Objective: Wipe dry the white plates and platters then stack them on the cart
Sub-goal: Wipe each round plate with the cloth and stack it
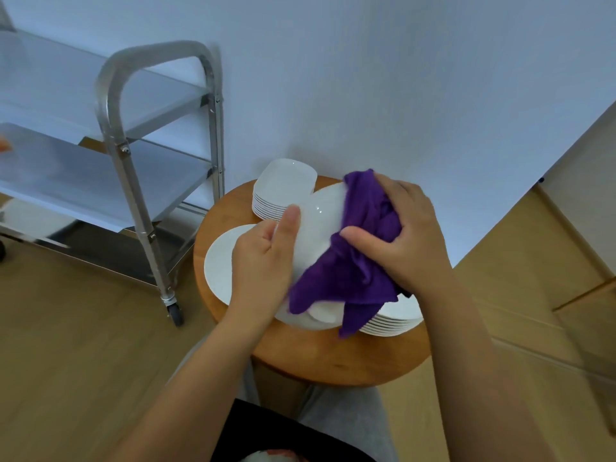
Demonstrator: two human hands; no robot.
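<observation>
Head view looks down on a white plate (316,228) held tilted above the round wooden tabletop (333,358). Left hand (263,261) grips the plate's left edge, thumb lying on its upper face and the other fingers hidden behind it. Right hand (400,235) is curled round a bunched purple cloth (356,261) and presses it against the plate's right side; loose cloth ends hang down over the near rim.

Under the held plate, a round plate (218,265) lies on the left of the tabletop, its right part hidden by the left hand. A stack of round plates (390,323) sits at the near right, mostly covered by the cloth and right arm. At the far side stands a stack of rectangular platters (283,191), just beside the held plate's far edge.

Left of the tabletop stands a steel cart (133,155) on casters, with shelves at several levels; its nearest wheel rests on the wooden floor (83,345). A pale wall (400,78) runs behind everything.
</observation>
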